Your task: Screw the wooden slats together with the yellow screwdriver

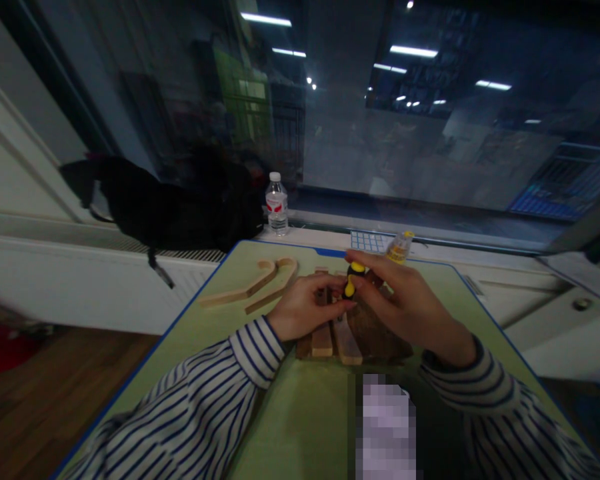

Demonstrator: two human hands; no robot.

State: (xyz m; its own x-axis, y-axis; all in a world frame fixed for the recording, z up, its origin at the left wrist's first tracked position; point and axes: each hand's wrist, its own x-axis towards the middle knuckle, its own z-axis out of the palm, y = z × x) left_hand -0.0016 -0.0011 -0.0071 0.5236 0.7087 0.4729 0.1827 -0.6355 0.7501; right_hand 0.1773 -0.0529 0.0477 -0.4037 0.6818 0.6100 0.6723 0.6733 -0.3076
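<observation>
My right hand is closed round the black and yellow handle of a short screwdriver, which stands roughly upright. Close by on the left, my left hand has thumb and fingers bent together at the screwdriver's lower end; what they pinch is hidden. Under both hands lies a dark brown wooden board. Two lighter wooden strips, a left one and a right one, rest on it with their ends towards me. The screwdriver's tip cannot be made out.
Two hook-shaped wooden pieces lie at the green table's far left. On the sill behind stand a water bottle and a black bag. A small yellow-capped bottle is beyond my right hand, before the window.
</observation>
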